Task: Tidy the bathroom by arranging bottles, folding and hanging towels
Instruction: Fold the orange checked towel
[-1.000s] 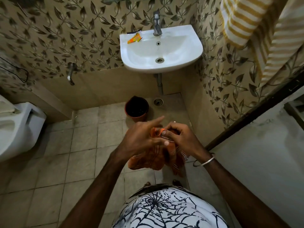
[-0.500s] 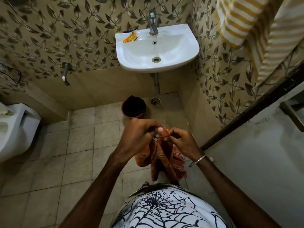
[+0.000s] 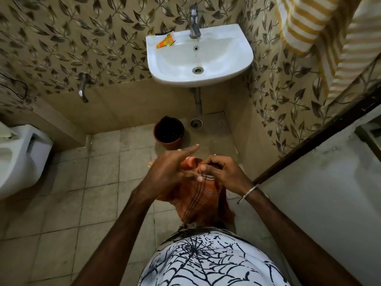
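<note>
An orange cloth with dark stripes (image 3: pixel 198 201) hangs in front of my waist, bunched and partly folded. My left hand (image 3: pixel 169 172) lies over its top edge with the forefinger stretched out and the other fingers on the fabric. My right hand (image 3: pixel 222 172) pinches the same top edge from the right, thumb and fingers closed on the cloth. A yellow and white striped towel (image 3: pixel 321 32) hangs high on the right wall. No bottles are in sight.
A white basin (image 3: pixel 198 56) with a tap (image 3: pixel 194 24) and an orange sachet (image 3: pixel 165 42) is on the far wall. Below it stand a brown bucket (image 3: pixel 169 132) and a floor drain (image 3: pixel 195 123). A white toilet (image 3: pixel 18 157) is at left, a dark door frame (image 3: pixel 309 153) at right.
Both hands stayed together on the cloth's top edge. My left forefinger has stretched out again and the hanging cloth has gathered more under the hands. The view shifted slightly.
</note>
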Demonstrator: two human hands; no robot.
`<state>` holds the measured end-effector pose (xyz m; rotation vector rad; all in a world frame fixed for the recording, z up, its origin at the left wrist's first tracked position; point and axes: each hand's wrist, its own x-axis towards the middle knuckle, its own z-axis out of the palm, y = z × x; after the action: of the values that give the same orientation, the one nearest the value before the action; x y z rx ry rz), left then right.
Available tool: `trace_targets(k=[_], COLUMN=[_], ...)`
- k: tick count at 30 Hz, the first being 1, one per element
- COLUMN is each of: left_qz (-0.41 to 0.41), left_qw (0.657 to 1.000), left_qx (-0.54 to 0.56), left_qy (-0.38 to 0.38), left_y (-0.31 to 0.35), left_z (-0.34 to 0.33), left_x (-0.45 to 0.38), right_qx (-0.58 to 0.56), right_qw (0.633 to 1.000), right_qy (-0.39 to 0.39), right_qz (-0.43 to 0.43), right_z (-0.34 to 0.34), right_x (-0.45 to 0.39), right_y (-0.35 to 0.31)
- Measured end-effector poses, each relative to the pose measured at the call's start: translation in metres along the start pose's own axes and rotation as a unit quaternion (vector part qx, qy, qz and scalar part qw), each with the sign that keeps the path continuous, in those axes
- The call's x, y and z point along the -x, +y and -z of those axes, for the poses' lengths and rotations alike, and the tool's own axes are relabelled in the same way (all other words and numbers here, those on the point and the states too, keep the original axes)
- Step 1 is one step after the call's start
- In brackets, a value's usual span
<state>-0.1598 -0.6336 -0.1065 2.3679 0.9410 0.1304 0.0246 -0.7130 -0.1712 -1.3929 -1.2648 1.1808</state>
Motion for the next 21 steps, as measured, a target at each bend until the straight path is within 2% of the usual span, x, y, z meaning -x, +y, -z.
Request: trace_targets(k=[3, 9, 17, 21], left_qz=[-0.043, -0.014, 0.006, 0.039], left_qw=[0.998, 0.996, 0.982, 0.979], left_qx=[0.043, 0.046, 0.119, 0.124], left_qy=[-0.001, 0.07, 0.144, 0.158], left_y=[0.005, 0.013, 0.016, 0.005], left_z=[-0.01, -0.007, 0.005, 0.015], left_x=[-0.003, -0.003, 0.004, 0.008], right_qx=[-0.015, -0.058, 0.006, -0.014], right_qw=[1.0, 0.998, 0.998, 0.998], right_qy=[-0.004, 0.006, -0.025, 0.007], right_qz=[0.018, 0.011, -0.057, -0.067], right_z=[-0.003, 0.002, 0.002, 0.006], right_x=[0.002, 0.01, 0.018, 0.018], right_y=[-0.009, -0.004, 0.031, 0.041])
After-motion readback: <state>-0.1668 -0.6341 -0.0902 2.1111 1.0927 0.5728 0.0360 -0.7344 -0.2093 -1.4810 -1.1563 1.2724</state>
